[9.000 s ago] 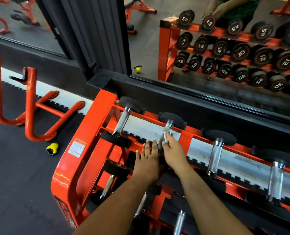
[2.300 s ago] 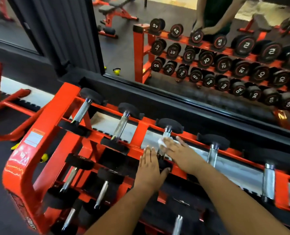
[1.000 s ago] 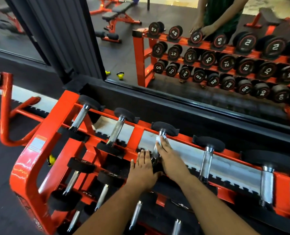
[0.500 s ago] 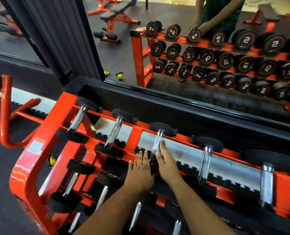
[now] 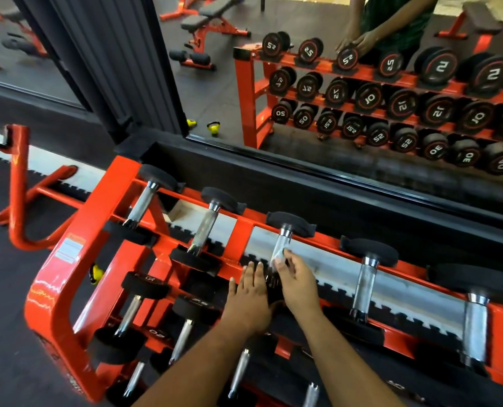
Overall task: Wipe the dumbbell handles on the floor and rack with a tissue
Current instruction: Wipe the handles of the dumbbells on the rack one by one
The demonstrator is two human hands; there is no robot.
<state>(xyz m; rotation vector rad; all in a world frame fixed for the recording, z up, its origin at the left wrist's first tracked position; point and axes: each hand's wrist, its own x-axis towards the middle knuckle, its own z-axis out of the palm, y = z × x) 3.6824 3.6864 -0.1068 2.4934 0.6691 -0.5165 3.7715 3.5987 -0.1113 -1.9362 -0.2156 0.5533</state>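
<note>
Half a second ago our right hand point(image 5: 298, 284) lay lower on the handle point(image 5: 282, 245) of the third dumbbell on the top row, with the tissue point(image 5: 279, 255) hidden under the fingers. Now the hand is a little higher and turned, and the white tissue shows at the fingertips, pinched against the near half of the chrome handle. Our left hand point(image 5: 251, 295) keeps its place: it lies flat, fingers straight, on the near black head of the same dumbbell, and we judge that it steadies the weight. So the wiping of this handle goes on, stroke after stroke, and the far part of the handle near the far head point(image 5: 290, 223) is probably the next to rub.

The orange rack point(image 5: 77, 239) carries more dumbbells. To the left stand two on the same row, to the right at least three more, and lower rows lie nearer to us. Whether those handles are already wiped, we cannot tell. A mirror point(image 5: 362, 98) behind the rack reflects the rack and a person. On the floor point(image 5: 9, 333) to the left we see a small yellow object point(image 5: 96, 273).

In the way there is little: the black heads close both ends of each handle, and the rack bars leave narrow space for the fingers.
</note>
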